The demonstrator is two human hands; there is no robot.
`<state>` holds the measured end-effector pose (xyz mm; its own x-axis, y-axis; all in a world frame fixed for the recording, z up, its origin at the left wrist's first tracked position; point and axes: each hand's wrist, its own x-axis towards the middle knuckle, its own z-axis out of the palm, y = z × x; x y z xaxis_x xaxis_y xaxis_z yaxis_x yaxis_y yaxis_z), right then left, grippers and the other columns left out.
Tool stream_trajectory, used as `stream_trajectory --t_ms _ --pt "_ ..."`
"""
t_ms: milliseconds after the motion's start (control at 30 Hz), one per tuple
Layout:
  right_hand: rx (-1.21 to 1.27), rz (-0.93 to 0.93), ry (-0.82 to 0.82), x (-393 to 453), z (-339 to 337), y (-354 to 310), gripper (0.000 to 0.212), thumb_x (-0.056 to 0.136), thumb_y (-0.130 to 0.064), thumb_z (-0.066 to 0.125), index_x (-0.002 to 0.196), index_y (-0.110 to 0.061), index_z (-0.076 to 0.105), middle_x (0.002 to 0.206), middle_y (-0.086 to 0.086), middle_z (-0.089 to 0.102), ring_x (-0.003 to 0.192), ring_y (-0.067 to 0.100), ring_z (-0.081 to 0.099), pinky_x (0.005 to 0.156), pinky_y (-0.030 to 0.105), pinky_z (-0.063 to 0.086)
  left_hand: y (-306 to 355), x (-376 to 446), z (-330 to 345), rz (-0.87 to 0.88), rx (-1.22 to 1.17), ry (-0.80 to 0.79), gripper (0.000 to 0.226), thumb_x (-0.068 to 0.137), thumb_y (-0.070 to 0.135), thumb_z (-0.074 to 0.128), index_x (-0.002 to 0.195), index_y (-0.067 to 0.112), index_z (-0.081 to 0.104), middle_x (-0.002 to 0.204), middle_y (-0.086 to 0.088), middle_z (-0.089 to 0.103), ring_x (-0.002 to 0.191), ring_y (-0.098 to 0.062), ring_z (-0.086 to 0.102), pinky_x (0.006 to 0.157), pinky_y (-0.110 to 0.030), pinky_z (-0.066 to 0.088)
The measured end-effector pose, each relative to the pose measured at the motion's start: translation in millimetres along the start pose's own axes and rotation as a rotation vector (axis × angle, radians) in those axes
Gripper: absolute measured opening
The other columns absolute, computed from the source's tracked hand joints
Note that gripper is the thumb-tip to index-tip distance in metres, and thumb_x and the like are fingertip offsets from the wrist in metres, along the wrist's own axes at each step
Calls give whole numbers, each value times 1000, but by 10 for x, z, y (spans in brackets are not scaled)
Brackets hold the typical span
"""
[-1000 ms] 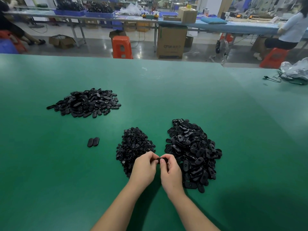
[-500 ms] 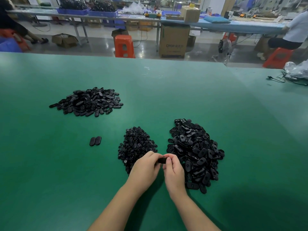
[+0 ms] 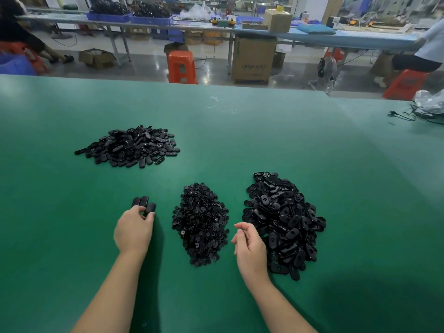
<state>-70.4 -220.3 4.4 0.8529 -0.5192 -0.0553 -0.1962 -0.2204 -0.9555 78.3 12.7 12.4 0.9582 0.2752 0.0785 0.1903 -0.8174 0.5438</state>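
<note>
Left hand [image 3: 134, 228] is seen at a black piece [image 3: 150, 207] laid beside two finished pieces [image 3: 140, 201], so three seem done here. The pile of small bits [image 3: 200, 222] and the pile of shells [image 3: 283, 224] are left. It is held palm down, tips on the piece; a grip cannot be told. Right hand [image 3: 249, 246] is held loosely curled, empty.

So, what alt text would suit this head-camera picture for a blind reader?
Over a green table, a person's left hand touches a black oval piece lying beside two others, while the right hand hovers empty between a pile of small black parts and a pile of oval shells.
</note>
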Motion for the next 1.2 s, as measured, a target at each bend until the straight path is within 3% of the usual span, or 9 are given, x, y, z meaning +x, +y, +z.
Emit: stream_trajectory --t_ms 400,467,533,667,1033,1200 --pt "-23 0 -7 -6 16 5 20 104 -16 49 99 -32 60 76 -1 66 50 6 45 49 27 37 -64 -47 105 218 111 40 24 101 32 55 116 25 73 87 2 55 69 -23 60 52 -28 43" --pt "-30 -7 -10 -5 18 9 20 104 -16 49 99 -31 61 76 0 66 50 5 45 50 27 37 -70 -63 134 271 122 66 25 97 26 61 117 18 74 96 -4 56 71 -28 59 56 -33 49" --pt "-35 -10 -11 -6 20 12 20 103 -15 50 98 -31 61 76 1 66 49 5 45 49 26 36 -83 -46 173 340 150 110 27 91 18 69 116 9 75 114 -15 60 90 -37 58 68 -44 53" --pt "-30 -16 -19 -13 20 15 20 103 -15 50 97 -31 60 75 4 66 49 5 44 48 25 35 -104 -16 223 363 235 170 32 87 17 72 118 12 75 133 -23 60 101 -44 50 80 -50 46" --pt "-78 -38 -41 -43 11 -1 21 103 -13 52 95 -31 59 72 3 64 47 5 41 46 22 32 -153 -6 254 336 196 213 35 86 15 73 118 0 71 128 -24 63 112 -46 48 87 -58 44" --pt "-185 -56 -56 -36 35 -9 16 102 -14 53 97 -27 60 69 -7 58 52 4 46 52 17 34 -95 -55 183 420 128 177 34 86 4 69 119 -5 69 110 -21 66 92 -42 59 73 -51 51"
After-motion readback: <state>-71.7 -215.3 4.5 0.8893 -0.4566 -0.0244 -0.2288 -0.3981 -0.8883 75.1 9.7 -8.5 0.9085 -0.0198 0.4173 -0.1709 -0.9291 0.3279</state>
